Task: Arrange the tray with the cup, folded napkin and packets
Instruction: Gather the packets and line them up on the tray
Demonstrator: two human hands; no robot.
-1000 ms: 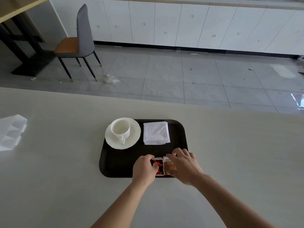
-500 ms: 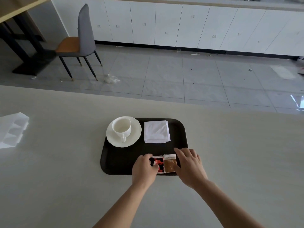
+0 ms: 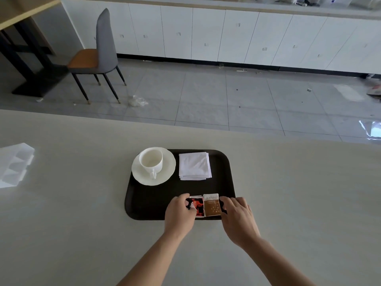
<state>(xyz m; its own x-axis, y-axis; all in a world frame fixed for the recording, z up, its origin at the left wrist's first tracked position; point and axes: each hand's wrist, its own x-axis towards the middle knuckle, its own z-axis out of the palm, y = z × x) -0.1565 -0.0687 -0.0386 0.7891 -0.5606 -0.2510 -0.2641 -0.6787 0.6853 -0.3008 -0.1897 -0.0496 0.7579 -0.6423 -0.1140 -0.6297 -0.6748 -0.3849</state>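
A dark brown tray (image 3: 156, 201) lies on the pale counter in front of me. On its far left stands a white cup (image 3: 151, 161) on a white saucer (image 3: 167, 172), handle towards me. A folded white napkin (image 3: 194, 166) lies to the right of the cup. Two packets lie side by side at the tray's near edge: a red and black packet (image 3: 196, 205) and a brown and white packet (image 3: 212, 205). My left hand (image 3: 179, 213) rests on the red packet's left side, fingers curled on it. My right hand (image 3: 239, 219) touches the brown packet's right edge with its fingertips.
White folded paper or plastic (image 3: 14, 164) lies on the counter at the far left. Beyond the counter's far edge are a tiled floor, a grey chair (image 3: 99, 56) with an orange seat, and white cabinets (image 3: 226, 36).
My right hand slid off the top of the brown packet to its right edge, uncovering it. The two packets now lie straight, side by side. My left hand stayed on the red packet.
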